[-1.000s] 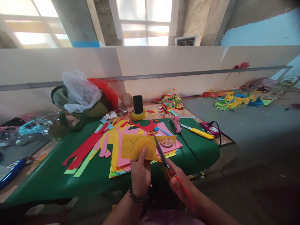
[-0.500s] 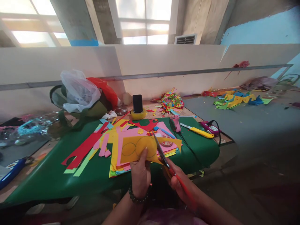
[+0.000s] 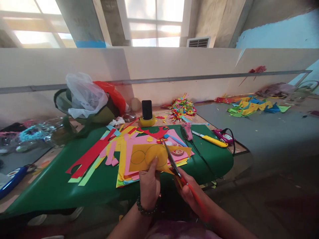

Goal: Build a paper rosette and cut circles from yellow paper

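Observation:
My left hand (image 3: 150,181) pinches a yellow sheet (image 3: 137,166) by its lower edge, thumb on top. Two circles are drawn on the sheet; the right-hand one is partly cut around, and a yellow offcut strip juts out to the right. Closed around red handles, my right hand (image 3: 190,191) holds scissors (image 3: 171,159) whose blades lie along the right side of the larger circle. Beneath the sheet is a stack of pink and yellow sheets (image 3: 132,139) on a green mat (image 3: 104,196).
Red strips (image 3: 91,157) lie left of the stack. A pink glue gun (image 3: 186,131) and a yellow utility knife (image 3: 214,140) sit to the right. Farther back are a phone (image 3: 147,109) on a tape roll (image 3: 147,121), a colourful paper bundle (image 3: 183,109) and a bag (image 3: 107,111).
The offcut strip right of the scissors has shifted, its end swinging outward and then back slightly. Both hands keep nearly the same place, still holding the sheet and scissors.

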The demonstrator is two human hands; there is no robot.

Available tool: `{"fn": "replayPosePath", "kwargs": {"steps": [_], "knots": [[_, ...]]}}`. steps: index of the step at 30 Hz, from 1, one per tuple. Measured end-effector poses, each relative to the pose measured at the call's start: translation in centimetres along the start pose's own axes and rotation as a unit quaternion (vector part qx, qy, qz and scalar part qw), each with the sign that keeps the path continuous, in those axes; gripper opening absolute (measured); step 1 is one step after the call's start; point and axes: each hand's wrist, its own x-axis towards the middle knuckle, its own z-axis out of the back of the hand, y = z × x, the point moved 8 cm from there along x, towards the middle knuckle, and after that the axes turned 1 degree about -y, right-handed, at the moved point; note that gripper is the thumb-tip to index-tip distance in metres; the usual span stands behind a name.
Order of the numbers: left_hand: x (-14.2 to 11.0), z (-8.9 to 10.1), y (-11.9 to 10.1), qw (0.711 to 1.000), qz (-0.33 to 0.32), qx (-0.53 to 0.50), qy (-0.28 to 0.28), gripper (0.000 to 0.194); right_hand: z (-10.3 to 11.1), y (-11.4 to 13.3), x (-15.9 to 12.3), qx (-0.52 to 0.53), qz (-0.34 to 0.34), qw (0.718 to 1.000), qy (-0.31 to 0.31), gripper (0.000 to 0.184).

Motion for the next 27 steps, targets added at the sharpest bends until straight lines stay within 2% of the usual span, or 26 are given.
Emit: {"fn": "replayPosePath", "kwargs": {"steps": [4,11,18,27], "knots": [[0.1,0.1,-0.1,1.0,0.007,0.013,0.007,0.038,0.3,0.5,-0.2,0.006,-0.016,1.0,0.004,0.082],[0.4,0.4,-0.5,1.0,0.009,0.023,0.011,0.041,0.3,-0.1,-0.4,-0.009,-0.027,0.999,0.029,0.088],[0.6,0.4,-0.6,0.999,0.017,0.024,0.023,0.04,0.9,-0.6,-0.8,-0.044,-0.027,0.998,0.021,0.09],[0.8,0.5,-0.8,0.999,0.023,0.035,0.03,0.042,1.2,-0.8,-0.9,-0.044,-0.035,0.998,0.023,0.081]]}}
